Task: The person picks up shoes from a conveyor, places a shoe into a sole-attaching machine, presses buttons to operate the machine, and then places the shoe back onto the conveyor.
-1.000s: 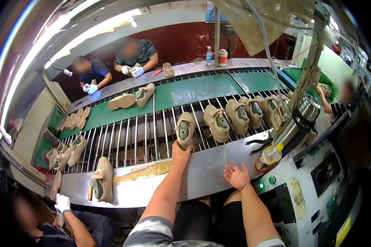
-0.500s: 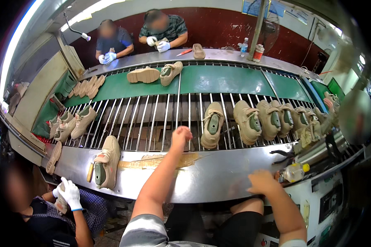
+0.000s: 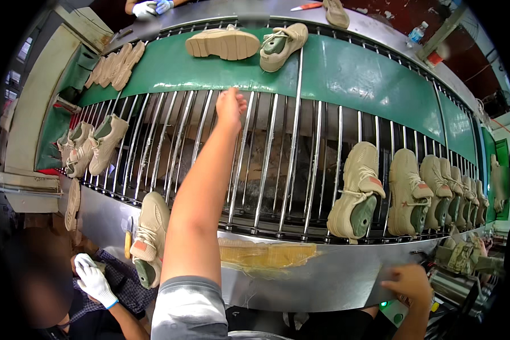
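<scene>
My left hand (image 3: pixel 230 107) stretches far over the rollers, close to the near edge of the green belt (image 3: pixel 357 79). Its fingers are loosely curled, slightly apart, with nothing in them. Beyond it on the belt, a beige shoe (image 3: pixel 224 44) lies on its side, sole toward me. Beside that one is another beige shoe (image 3: pixel 283 46) with a green insert. My right hand (image 3: pixel 411 281) hovers by the right part of the metal table edge, empty, fingers apart and somewhat blurred. To the left of my left arm, a laced beige shoe (image 3: pixel 151 238) lies on the metal ledge.
Several beige shoes (image 3: pixel 357 192) line the rollers (image 3: pixel 266 164) on the right. More shoes (image 3: pixel 106 144) stand at the left, with loose soles (image 3: pixel 116 65) on the belt behind. A yellow-handled tool (image 3: pixel 128 243) lies on the ledge. A gloved co-worker's hand (image 3: pixel 96 280) is at lower left.
My left hand has reached farther out, from the near rollers toward the belt. The view has shifted, bringing the belt closer. My right hand stays near the table's right part.
</scene>
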### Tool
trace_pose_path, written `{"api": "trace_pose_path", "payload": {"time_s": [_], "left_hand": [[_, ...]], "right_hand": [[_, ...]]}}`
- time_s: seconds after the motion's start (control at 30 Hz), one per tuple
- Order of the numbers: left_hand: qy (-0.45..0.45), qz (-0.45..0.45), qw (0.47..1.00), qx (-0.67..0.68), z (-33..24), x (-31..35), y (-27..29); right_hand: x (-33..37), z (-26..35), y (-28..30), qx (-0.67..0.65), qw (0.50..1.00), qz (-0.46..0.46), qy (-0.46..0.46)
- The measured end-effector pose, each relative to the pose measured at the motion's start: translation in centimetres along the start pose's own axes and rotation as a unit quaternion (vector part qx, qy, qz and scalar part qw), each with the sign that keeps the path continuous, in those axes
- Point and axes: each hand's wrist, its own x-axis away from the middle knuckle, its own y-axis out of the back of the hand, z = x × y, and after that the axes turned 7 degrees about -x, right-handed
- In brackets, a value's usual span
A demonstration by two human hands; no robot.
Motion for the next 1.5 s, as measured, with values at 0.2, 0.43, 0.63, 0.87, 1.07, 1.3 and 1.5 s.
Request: {"api": "trace_pose_path", "payload": {"time_s": [0.2, 0.43, 0.63, 0.87, 1.07, 1.3, 1.5], "left_hand": [[0.041, -0.075, 0.996, -0.041, -3.1, -9.8, -2.2], [0.064, -0.151, 0.984, -0.065, -6.9, -18.1, -8.0], [0.127, -0.160, 0.976, -0.072, -10.1, -17.6, -11.4], [0.074, 0.128, 0.984, 0.096, -9.5, -8.5, 0.0], [0.045, 0.334, 0.906, 0.256, -3.7, 12.2, 7.2], [0.125, 0.366, 0.850, 0.356, 3.3, 38.7, 10.9], [0.338, 0.493, 0.693, 0.404, 8.3, 59.7, 14.1]], "right_hand": [[-4.6, -0.2, -11.7, -0.785, 0.475, -0.290, -0.274], [-3.0, 4.4, -12.6, -0.897, 0.311, 0.047, -0.311], [-4.4, 9.8, -12.9, -0.954, 0.012, 0.070, -0.292], [-3.9, 11.8, -11.7, -0.957, 0.035, -0.049, -0.284], [-3.7, 16.6, -10.2, -0.822, 0.458, -0.234, -0.245], [-3.2, 23.9, -4.7, -0.887, 0.289, -0.360, 0.023], [1.5, 26.8, -4.9, -0.928, -0.283, -0.112, 0.214]]}}
